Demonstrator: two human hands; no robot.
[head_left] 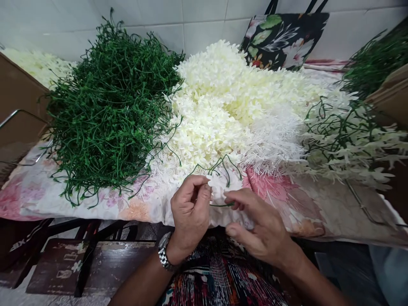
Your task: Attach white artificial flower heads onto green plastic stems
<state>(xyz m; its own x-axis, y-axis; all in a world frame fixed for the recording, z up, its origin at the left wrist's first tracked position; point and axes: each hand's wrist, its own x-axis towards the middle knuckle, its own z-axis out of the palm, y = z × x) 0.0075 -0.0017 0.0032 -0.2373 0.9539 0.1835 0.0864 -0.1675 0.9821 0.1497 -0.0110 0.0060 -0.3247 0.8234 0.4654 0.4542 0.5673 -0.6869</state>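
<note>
My left hand [191, 206], with a metal watch at the wrist, is closed in a pinch around a green plastic flower stem [223, 164]. The stem's thin branches spread out beyond my fingers. White artificial petals [218, 185] show right beside the left fingertips; whether they are fixed to the stem I cannot tell. My right hand [259, 225] is a short way to the right, its thumb and fingers apart and nothing visible between them. A thin green strand [223, 205] runs from the left hand toward the right fingertips.
A large heap of green stems [111, 106] lies at left, beside piled cream-white flowers [216, 110] and white spiky pieces [276, 140]. Assembled flower sprays [353, 136] lie at right. A floral bag [287, 40] stands behind. Cardboard boxes [19, 91] flank the cloth-covered table [134, 208].
</note>
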